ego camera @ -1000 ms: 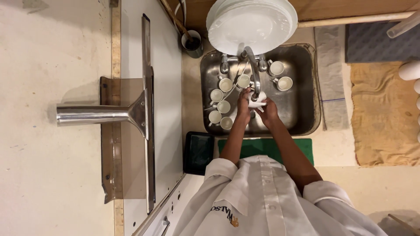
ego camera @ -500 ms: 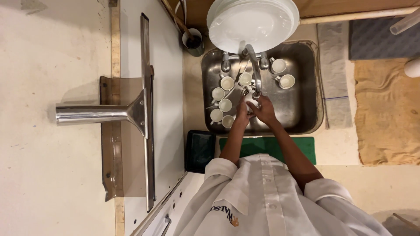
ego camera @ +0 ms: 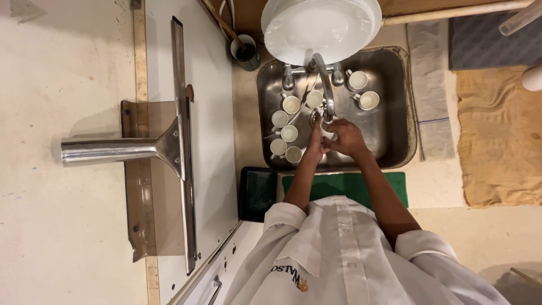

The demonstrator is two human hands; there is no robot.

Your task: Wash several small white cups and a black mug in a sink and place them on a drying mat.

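- Head view: both hands in steel sink [ego camera: 395, 107], under faucet [ego camera: 324, 85].
- Left hand [ego camera: 316, 144] & right hand [ego camera: 350, 138] each w/ grip closed on one small white cup [ego camera: 327, 133], held between them.
- More white cups [ego camera: 285, 135] sit in sink, left of hands.
- Stack of white plates [ego camera: 322, 25] behind faucet.

Both hands [ego camera: 334, 140] have turned the small white cup [ego camera: 327, 133] slightly under the tap [ego camera: 324, 85].
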